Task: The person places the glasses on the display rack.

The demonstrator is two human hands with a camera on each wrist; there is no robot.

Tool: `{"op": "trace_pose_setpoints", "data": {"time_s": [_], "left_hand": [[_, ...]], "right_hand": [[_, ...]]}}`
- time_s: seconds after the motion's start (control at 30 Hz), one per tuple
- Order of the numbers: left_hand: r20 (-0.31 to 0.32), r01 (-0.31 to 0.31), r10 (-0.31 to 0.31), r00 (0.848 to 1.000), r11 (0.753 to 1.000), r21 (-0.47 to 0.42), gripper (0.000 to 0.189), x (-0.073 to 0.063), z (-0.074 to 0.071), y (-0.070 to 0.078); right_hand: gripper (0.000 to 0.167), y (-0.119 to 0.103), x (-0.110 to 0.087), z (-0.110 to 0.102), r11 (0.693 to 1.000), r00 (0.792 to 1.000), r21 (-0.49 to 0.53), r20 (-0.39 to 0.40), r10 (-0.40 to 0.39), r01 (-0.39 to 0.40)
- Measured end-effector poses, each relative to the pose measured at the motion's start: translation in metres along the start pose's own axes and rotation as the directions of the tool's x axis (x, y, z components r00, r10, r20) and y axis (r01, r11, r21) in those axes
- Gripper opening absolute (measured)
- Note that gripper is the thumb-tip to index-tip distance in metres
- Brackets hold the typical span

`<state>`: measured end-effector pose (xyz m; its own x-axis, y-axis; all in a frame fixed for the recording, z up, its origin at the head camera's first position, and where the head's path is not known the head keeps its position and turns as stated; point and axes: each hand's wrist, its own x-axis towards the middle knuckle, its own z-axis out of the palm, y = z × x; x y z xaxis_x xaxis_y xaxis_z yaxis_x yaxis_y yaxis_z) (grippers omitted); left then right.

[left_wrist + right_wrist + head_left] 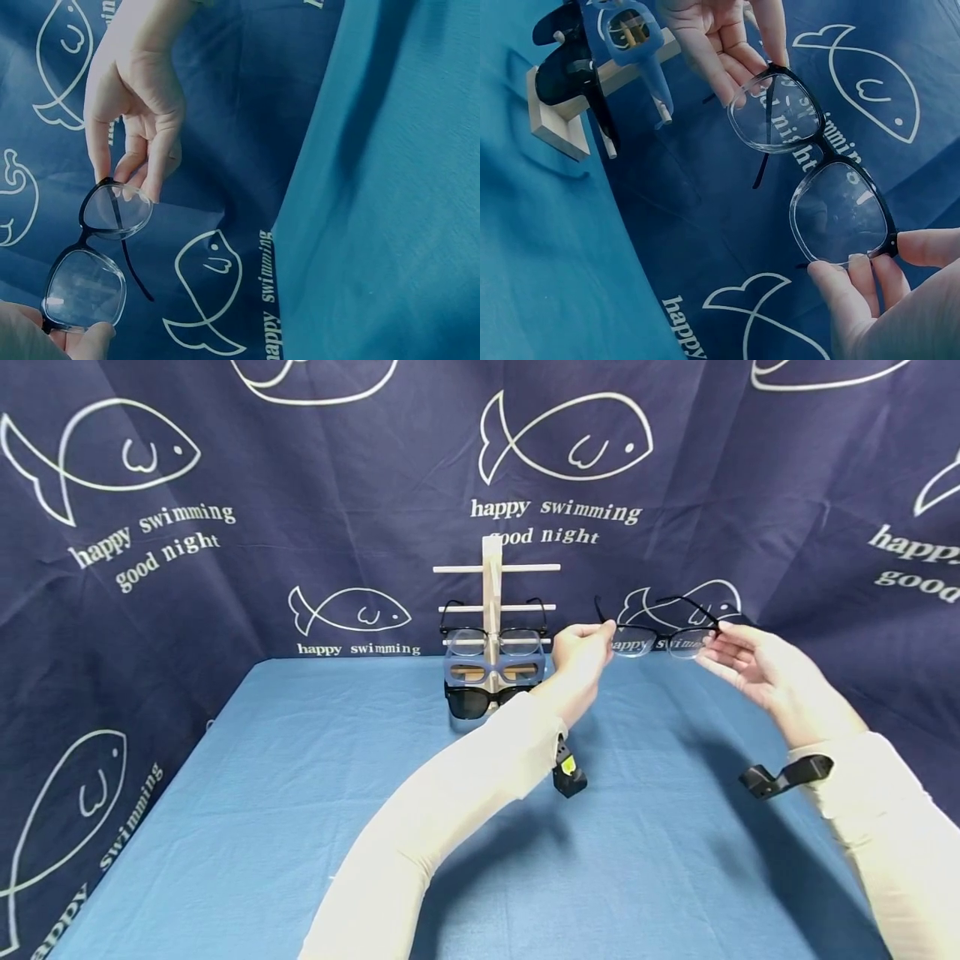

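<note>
A pair of eyeglasses (663,640) with a black upper frame, clear lower rims and dark temples is held up in front of the backdrop. My left hand (581,656) pinches its left end near the hinge. At the opposite end, my right hand (757,668) grips the corner between thumb and fingers. The temples are unfolded and point away from me. In the right wrist view the lenses (840,214) show both rims with fingertips at each outer corner. The left wrist view shows the right hand (142,97) at the far corner.
A wooden display rack (492,553) stands left of my hands, with bare upper pegs. It carries black-framed glasses (452,630), a blue frame (453,662) and black sunglasses (468,703). A blue cloth (337,777) covers the table. A navy fish-print curtain (375,468) hangs behind.
</note>
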<state>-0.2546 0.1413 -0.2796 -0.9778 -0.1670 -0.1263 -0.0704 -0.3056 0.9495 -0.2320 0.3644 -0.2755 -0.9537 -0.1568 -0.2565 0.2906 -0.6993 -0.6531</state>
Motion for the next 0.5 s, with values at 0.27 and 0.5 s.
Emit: {"op": "trace_pose_setpoints", "data": {"time_s": [0.27, 0.5], "left_hand": [[0.01, 0.011, -0.01, 1.0, 1.0, -0.008, 0.012, -0.002, 0.002, 0.012], [0.02, -0.016, 0.016, 1.0, 1.0, 0.024, 0.012, -0.003, 0.003, 0.022]], "right_hand": [[0.023, -0.006, -0.002, 0.005, 1.0, 1.0, 0.016, 0.005, -0.003, 0.003], [0.024, -0.01, -0.006, 0.011, 0.999, 1.0, 0.033, 0.02, -0.003, 0.003]]}}
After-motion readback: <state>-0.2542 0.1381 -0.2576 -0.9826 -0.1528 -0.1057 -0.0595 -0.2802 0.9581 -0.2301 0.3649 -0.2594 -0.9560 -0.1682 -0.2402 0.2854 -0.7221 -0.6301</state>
